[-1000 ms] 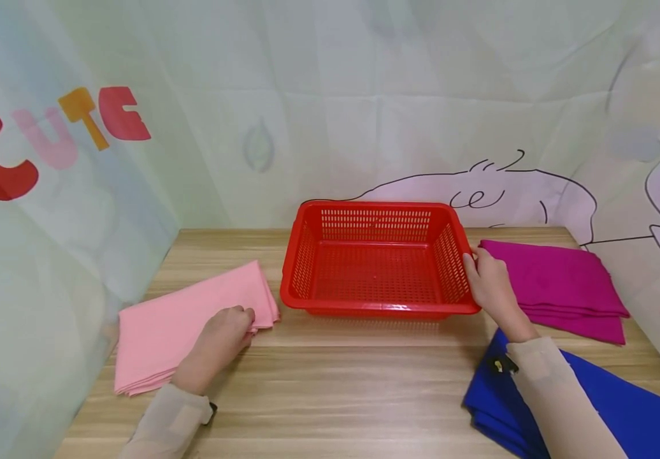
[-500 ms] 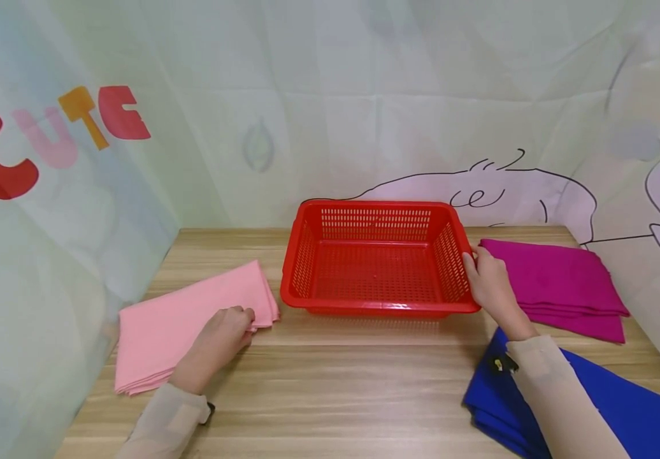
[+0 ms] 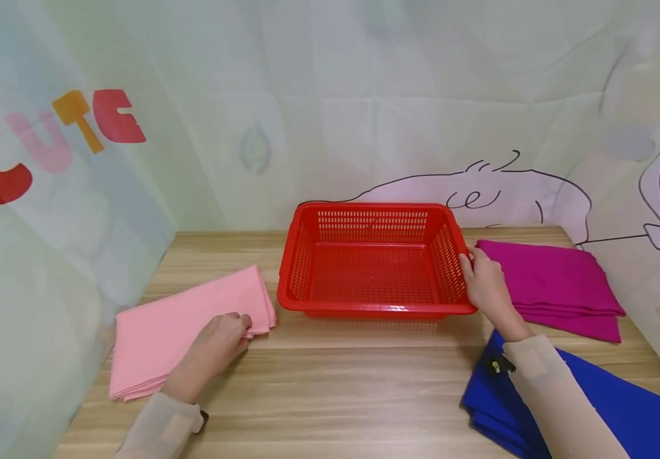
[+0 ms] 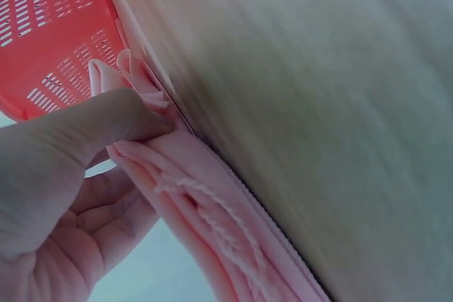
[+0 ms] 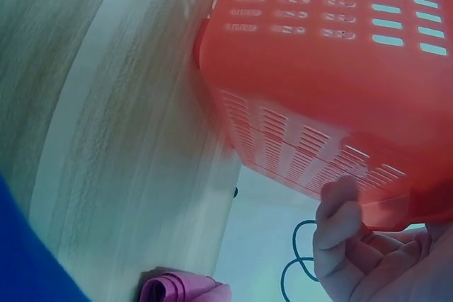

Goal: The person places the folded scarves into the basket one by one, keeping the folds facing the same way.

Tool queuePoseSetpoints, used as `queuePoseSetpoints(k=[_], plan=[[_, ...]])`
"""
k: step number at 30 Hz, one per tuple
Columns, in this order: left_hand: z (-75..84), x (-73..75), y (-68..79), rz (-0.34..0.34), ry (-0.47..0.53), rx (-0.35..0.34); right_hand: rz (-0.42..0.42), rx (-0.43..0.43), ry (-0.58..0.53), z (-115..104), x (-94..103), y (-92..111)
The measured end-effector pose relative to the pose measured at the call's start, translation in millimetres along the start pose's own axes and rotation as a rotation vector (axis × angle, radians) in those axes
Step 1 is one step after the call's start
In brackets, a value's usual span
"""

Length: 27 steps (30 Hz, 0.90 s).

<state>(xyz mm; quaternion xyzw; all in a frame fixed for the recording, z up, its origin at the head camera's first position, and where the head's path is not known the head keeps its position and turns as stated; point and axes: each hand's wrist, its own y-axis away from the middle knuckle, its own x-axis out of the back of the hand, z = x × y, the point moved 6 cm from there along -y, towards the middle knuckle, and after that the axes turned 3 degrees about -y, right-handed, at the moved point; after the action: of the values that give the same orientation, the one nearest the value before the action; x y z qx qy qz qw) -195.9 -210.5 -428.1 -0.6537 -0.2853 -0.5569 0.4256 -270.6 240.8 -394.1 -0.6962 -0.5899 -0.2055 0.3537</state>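
A folded pink cloth (image 3: 192, 325) lies at the left of the table. My left hand (image 3: 215, 347) pinches its right-hand edge; in the left wrist view the thumb presses the cloth layers (image 4: 205, 196) from one side, with the fingers on the other. In the middle stands a red perforated plastic basket (image 3: 373, 309) with nothing in it. My right hand (image 3: 487, 284) grips the basket's right rim, thumb on top. From the right wrist view, curled fingers (image 5: 340, 224) show under the rim, against the outer wall.
A folded magenta cloth (image 3: 553, 280) lies right of the basket. Nearer, a folded blue cloth (image 3: 622, 395) is partly covered by my right forearm. A printed curtain (image 3: 330, 115) rises behind the wood-grain table (image 3: 330, 395) and along its sides.
The whole head view has shifted slightly, a little to the left. Both hands keep their places on the pink cloth and the basket rim.
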Motion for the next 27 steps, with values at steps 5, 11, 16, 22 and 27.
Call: queuePoseSetpoints(k=[5, 11, 16, 22, 27], plan=[[1.3, 2.5, 3.1, 0.004, 0.012, -0.008, 0.009, 0.002, -0.016, 1.5, -1.5, -1.0], [1.6, 1.7, 4.6, 0.001, 0.036, -0.021, 0.019, 0.012, -0.023, 1.7, -0.8, -0.4], [3.0, 2.3, 5.9, 0.004, 0.061, -0.025, 0.018, 0.023, -0.05, 1.1, -0.1, 0.1], [4.5, 2.8, 7.3, -0.016, 0.065, 0.0, 0.024, 0.03, -0.071, 1.3, 0.3, 0.2], [5.8, 4.2, 9.5, -0.015, 0.069, -0.006, 0.02, 0.031, -0.086, 1.5, 0.3, -0.3]])
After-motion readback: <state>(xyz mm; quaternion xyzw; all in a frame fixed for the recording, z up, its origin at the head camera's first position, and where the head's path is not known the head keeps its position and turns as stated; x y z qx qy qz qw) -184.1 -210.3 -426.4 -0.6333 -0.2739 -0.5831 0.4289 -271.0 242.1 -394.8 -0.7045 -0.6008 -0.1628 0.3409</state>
